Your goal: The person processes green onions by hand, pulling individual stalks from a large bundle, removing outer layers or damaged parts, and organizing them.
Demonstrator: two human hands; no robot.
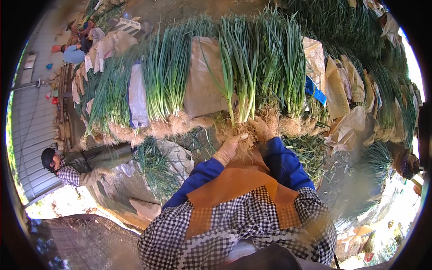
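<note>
In front of me a bunch of green onions (pixel 246 101) lies with its long green leaves pointing away and its roots toward me. My left hand (pixel 229 150) is closed at the left side of the root end, among pale, stringy roots (pixel 246 145). On the other side, my right hand (pixel 262 129) is closed round the lower white stems, its fingertips partly hidden. Another thick bunch of green onions (pixel 292 85) lies just to the right, and a further bunch (pixel 166 76) to the left, past a beige sack (pixel 204 74).
More green onions (pixel 110 96) and sacks (pixel 337 87) line the row on both sides. A blue plastic piece (pixel 316 91) sits right of centre. Loose leaves (pixel 155 166) litter the floor near me. At left a person in a dark cap (pixel 67 168) leans toward the row; others sit farther back.
</note>
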